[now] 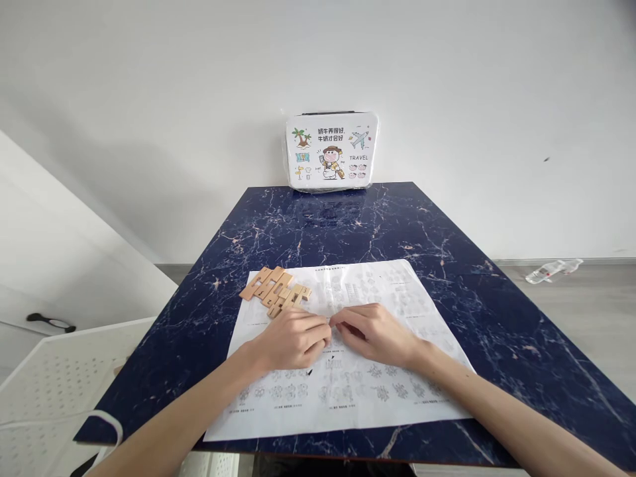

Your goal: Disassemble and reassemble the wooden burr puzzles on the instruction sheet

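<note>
My left hand [297,338] rests on the printed sheet [358,384], its fingers curled inward and closed. Facing it, my right hand [372,332] is bent over the same paper with fingers together, and its fingertips come close to those of the left. Whatever either hand may hold is hidden behind the fingers. Just beyond my left hand lies a cluster of flat wooden puzzle pieces [263,283], some with slots and printed numbers. The sheet carries rows of small line diagrams, and two small black marks or bits [311,372] show on it between my wrists.
The dark blue marbled table [338,232] reaches to the wall. A white case with cartoon prints [332,151] stands at its far edge. A white perforated cart [54,371] with a cable is at the left. A plastic bottle [539,273] lies on the floor at right.
</note>
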Demonstrator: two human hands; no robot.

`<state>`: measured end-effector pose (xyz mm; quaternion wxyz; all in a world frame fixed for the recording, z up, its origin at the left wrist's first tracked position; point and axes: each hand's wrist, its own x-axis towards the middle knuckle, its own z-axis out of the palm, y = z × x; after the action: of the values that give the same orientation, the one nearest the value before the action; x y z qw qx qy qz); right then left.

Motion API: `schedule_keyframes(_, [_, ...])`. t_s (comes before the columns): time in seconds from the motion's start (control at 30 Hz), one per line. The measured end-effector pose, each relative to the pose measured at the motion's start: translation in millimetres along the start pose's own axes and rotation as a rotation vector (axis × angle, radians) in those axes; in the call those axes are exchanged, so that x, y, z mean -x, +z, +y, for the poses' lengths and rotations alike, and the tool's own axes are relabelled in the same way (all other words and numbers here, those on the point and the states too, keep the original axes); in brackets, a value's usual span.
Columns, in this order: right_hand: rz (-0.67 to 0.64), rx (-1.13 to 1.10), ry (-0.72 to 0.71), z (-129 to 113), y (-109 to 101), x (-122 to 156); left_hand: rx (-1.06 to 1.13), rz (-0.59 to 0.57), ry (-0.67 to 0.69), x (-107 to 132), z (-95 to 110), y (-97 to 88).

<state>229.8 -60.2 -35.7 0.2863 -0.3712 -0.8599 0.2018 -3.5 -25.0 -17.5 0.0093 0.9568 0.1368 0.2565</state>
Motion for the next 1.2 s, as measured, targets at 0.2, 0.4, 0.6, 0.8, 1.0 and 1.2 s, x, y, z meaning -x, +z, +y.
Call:
schedule_keyframes(0.2, [0.007,0.018,-0.018,-0.6,-0.8,0.5,0.001,-0.006,0.003,1.0,0.8,1.5])
schedule_keyframes(0.4, [0.008,0.024,-0.035,-0.5,-0.8,0.5,0.016,0.01,0.021,1.6,0.2,4.0])
schedule_keyframes(0.6, [0.054,0.026,-0.105,1.1,1.2,-0.8,0.03,0.052,0.02,1.5,0.3,5.9])
schedule_keyframes(0.8, [0.065,0.017,-0.105,-1.1,0.8,-1.4,0.038,0.062,0.022,1.4,-0.4,5.3])
schedule_keyframes(1.0, [0.046,0.022,-0.099,-0.3,0.6,-0.6,0.035,0.065,0.029,2.9,-1.5,6.8])
schedule_keyframes(1.2, [0.025,0.024,-0.074,-0.3,-0.2,-0.6,0.039,0.15,0.003,-0.8,-2.7,2.9])
